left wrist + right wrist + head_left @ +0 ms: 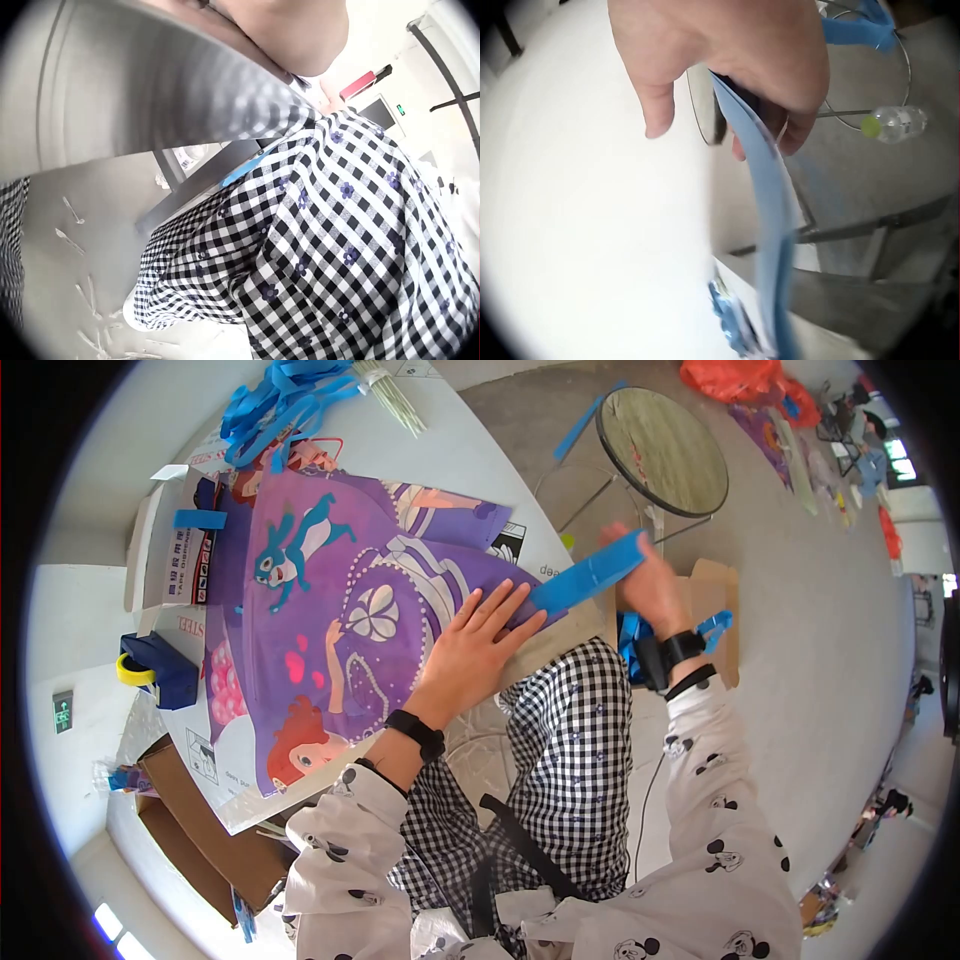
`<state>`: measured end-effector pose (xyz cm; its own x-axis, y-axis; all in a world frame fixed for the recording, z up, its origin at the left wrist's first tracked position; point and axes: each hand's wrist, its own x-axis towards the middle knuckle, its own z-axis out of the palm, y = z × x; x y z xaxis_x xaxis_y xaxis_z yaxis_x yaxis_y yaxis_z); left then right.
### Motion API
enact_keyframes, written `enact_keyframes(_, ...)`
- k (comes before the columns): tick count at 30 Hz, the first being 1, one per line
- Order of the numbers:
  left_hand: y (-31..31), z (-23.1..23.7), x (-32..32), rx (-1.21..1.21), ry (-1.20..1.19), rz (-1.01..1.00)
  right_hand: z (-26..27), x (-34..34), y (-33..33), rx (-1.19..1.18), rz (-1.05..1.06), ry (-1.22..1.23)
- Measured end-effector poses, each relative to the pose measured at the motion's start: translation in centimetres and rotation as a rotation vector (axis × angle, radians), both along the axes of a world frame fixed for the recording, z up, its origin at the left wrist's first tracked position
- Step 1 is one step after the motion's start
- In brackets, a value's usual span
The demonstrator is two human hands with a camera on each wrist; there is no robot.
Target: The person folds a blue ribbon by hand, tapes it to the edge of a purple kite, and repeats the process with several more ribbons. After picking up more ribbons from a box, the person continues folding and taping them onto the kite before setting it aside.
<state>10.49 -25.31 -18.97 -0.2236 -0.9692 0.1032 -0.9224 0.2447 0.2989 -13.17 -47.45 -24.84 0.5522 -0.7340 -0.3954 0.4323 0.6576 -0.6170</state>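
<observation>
A purple printed sheet with cartoon figures lies on the white table. My left hand rests palm down on its near right edge, fingers spread. From beside those fingers a blue strip runs over the edge towards my right hand. In the right wrist view, my right hand has its thumb held apart, with the strip passing among its bent fingers; how firmly it is held is unclear. Only bare skin of the left hand shows at the top of the left wrist view.
Blue strips and pale sticks lie at the table's far end. A tape dispenser box and yellow tape roll are at left. A round stool and cardboard box stand right of the table.
</observation>
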Motion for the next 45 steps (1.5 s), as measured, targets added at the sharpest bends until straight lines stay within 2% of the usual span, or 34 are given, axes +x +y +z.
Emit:
enact_keyframes(3,0.2,-0.3,-0.3,-0.026,-0.013,0.013,0.6,1.3,2.1,-0.017,0.086,-0.020)
enact_keyframes(4,0.2,-0.4,-0.3,-0.026,-0.040,-0.002,1.1,1.8,2.4,0.040,0.023,-0.087)
enact_keyframes(7,0.4,-0.6,-0.3,-0.011,-0.036,-0.040,0.7,2.1,0.9,0.013,-0.036,-0.217)
enact_keyframes(10,0.5,-0.4,-0.1,-0.009,-0.004,-0.062,2.9,2.8,0.5,0.049,-0.152,-0.144)
enact_keyframes(13,0.5,-0.4,0.0,-0.032,0.039,-0.078,2.9,3.0,0.2,0.061,-0.054,-0.145)
enact_keyframes(18,0.7,-0.5,0.0,-0.084,0.152,-0.043,0.9,2.3,-1.0,0.027,-0.093,-0.297)
enact_keyframes(22,0.7,-0.8,0.1,-0.105,0.147,-0.058,2.4,2.7,-1.0,0.008,-0.113,-0.420)
enact_keyframes(25,0.7,-0.7,0.1,-0.113,0.128,-0.071,3.5,3.2,-1.2,-0.063,-0.109,-0.397)
enact_keyframes(28,0.7,-0.6,0.1,-0.097,0.117,-0.072,3.5,3.5,-0.9,0.029,-0.235,-0.217)
enact_keyframes(31,0.6,-0.6,0.2,-0.076,0.107,-0.076,1.2,1.1,-2.6,-0.018,-0.196,-0.270)
enact_keyframes(33,0.7,-0.6,0.2,-0.061,0.101,-0.084,1.9,-0.3,-3.7,-0.014,-0.261,-0.297)
enact_keyframes(37,0.7,-0.9,0.3,-0.053,0.089,-0.091,5.7,-4.5,-7.1,-0.177,-0.288,-0.341)
enact_keyframes(39,0.8,-1.1,0.2,-0.056,0.081,-0.091,9.6,-6.0,-7.7,-0.261,-0.374,-0.354)
enact_keyframes(41,0.8,-1.2,0.2,-0.060,0.067,-0.089,15.8,-3.9,-6.5,-0.397,-0.624,-0.047)
enact_keyframes(44,0.9,-1.3,0.2,-0.130,0.149,-0.070,22.4,-1.8,-3.6,-0.646,-0.516,-0.027)
enact_keyframes(45,1.1,-0.9,0.3,-0.174,0.218,-0.034,24.9,0.7,-0.4,-0.661,-0.407,-0.029)
